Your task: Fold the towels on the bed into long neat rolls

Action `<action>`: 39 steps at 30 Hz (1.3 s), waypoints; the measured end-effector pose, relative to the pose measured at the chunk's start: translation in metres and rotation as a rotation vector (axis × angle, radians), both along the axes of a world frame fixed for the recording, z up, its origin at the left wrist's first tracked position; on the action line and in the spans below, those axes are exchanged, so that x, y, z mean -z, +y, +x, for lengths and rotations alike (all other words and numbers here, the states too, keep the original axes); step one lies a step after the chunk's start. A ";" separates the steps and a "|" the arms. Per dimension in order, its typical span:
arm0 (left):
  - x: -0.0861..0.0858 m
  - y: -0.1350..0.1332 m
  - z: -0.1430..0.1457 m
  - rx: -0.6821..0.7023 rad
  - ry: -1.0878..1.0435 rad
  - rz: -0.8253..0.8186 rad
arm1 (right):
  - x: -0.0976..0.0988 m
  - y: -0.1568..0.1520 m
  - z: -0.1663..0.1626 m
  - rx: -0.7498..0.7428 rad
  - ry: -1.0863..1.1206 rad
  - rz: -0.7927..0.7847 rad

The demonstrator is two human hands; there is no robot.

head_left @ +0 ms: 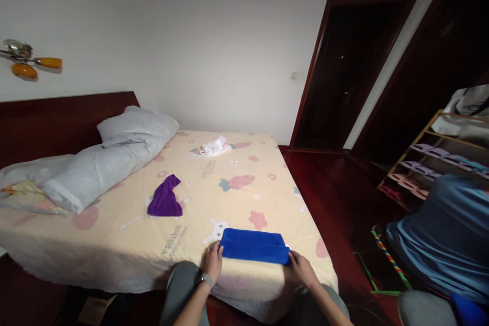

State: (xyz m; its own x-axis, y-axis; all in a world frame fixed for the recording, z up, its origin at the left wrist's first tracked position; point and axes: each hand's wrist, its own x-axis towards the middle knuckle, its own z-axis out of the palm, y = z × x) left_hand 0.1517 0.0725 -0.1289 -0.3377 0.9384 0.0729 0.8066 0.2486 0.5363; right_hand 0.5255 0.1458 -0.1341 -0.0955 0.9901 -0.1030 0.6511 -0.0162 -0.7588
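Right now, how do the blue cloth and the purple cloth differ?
The blue cloth forms a neat, flat rectangle; the purple cloth lies rumpled, narrowing toward its far end. The blue one has the left hand and right hand at its ends, while no hand touches the purple one. The blue one sits at the bed's near edge, the purple one farther in. Both are plain, single-coloured and on the bed.

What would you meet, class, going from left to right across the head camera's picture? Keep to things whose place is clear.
Wall lamp → purple cloth → left hand → blue cloth → right hand → shoe rack.
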 end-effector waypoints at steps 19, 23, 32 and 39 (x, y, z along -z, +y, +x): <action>-0.022 -0.025 0.004 -0.069 0.146 0.013 | 0.011 0.001 0.006 -0.068 -0.111 -0.022; -0.024 -0.025 0.003 -0.068 0.176 0.040 | 0.005 -0.001 0.007 -0.063 -0.079 -0.033; -0.010 -0.025 0.009 -0.125 0.047 0.093 | -0.003 -0.006 -0.007 0.077 0.018 -0.056; 0.014 -0.020 0.012 -0.188 -0.545 0.138 | 0.000 -0.022 -0.010 0.118 0.096 -0.057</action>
State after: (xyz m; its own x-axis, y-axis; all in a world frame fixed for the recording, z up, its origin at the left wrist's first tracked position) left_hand 0.1639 0.0527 -0.1424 -0.5203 0.8530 -0.0404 0.3544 0.2588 0.8986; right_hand 0.5153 0.1237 -0.1340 0.0092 0.9878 -0.1556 0.5669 -0.1333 -0.8129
